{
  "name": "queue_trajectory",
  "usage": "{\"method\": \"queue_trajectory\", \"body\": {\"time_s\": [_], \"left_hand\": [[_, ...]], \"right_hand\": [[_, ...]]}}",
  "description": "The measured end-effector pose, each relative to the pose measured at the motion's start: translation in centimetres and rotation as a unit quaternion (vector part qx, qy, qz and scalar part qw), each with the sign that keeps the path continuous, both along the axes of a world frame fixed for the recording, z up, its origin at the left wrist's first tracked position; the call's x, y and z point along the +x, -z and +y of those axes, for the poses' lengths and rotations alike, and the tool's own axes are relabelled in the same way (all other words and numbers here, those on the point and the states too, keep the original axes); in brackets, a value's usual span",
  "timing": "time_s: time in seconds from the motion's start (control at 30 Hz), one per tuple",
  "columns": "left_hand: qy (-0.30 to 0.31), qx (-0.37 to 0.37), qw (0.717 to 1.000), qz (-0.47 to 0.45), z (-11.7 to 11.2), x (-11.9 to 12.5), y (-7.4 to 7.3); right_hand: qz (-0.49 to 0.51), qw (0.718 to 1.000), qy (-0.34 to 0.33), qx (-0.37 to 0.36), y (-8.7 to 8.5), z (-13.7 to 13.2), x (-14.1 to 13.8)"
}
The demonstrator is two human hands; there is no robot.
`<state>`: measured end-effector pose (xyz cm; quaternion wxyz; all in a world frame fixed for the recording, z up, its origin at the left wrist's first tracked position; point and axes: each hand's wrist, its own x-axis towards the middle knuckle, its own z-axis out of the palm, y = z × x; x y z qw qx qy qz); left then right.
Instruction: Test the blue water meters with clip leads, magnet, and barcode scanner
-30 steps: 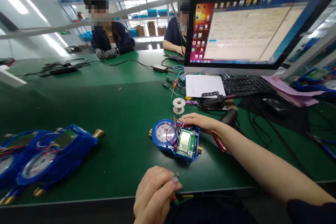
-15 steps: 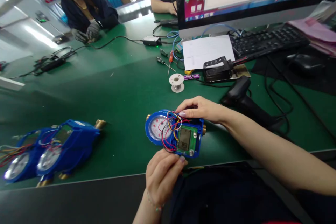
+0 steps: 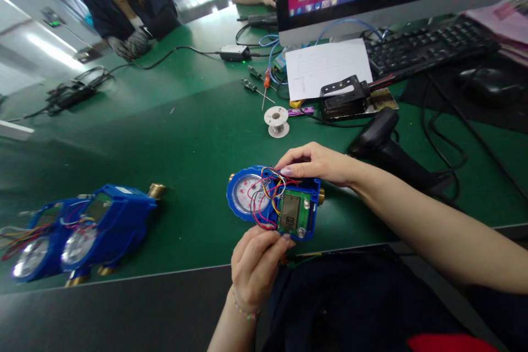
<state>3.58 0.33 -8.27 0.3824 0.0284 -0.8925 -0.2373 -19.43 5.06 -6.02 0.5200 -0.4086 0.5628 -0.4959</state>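
A blue water meter (image 3: pixel 314 225) sits near the table's front edge, with a round dial (image 3: pixel 248 193) on its left and an exposed green circuit board (image 3: pixel 306 214) on its right. The board carries a small grey display (image 3: pixel 291 210). Loose red, black, yellow and white wires (image 3: pixel 264 190) loop between dial and board. My left hand (image 3: pixel 258 264) is closed at the meter's near edge, thumb and fingers pinched by the wires there. From the far side, my right hand (image 3: pixel 317 164) grips the housing, thumb and forefinger close together at the wires' upper end.
Two more blue meters (image 3: pixel 119 220) stand at left. Beyond my hands lie a solder spool (image 3: pixel 277 115), screwdrivers (image 3: pixel 266 85), a black soldering-iron stand (image 3: pixel 344 100) and a barcode scanner (image 3: pixel 388 146). A keyboard (image 3: pixel 429 49) and monitor (image 3: pixel 371 22) are behind. A gloved co-worker (image 3: pixel 132 16) sits opposite.
The whole view has shifted slightly, so the far objects appear higher. Both hands stay on the meter, with almost the same grip.
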Motion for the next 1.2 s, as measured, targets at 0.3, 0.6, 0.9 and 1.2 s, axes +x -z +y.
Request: {"method": "queue_trajectory", "body": {"time_s": [0.3, 0.6, 0.9, 1.2], "left_hand": [[0.034, 0.061, 0.998, 0.003, -0.2, 0.0, 0.2], [-0.006, 0.044, 0.999, -0.01, 0.2, -0.2, -0.5], [0.012, 0.014, 0.999, -0.031, 0.5, -1.6, -0.3], [-0.047, -0.028, 0.996, -0.064, -0.1, -3.2, -2.5]], "right_hand": [[0.015, 1.0, -0.008, 0.005, -0.3, 0.0, 0.0], [0.018, 1.0, -0.005, 0.003, -0.3, 0.0, 0.0], [-0.023, 1.0, -0.012, 0.012, -0.3, -0.7, -0.3], [-0.098, 0.993, 0.039, 0.043, -0.1, -2.4, -0.7]]}}
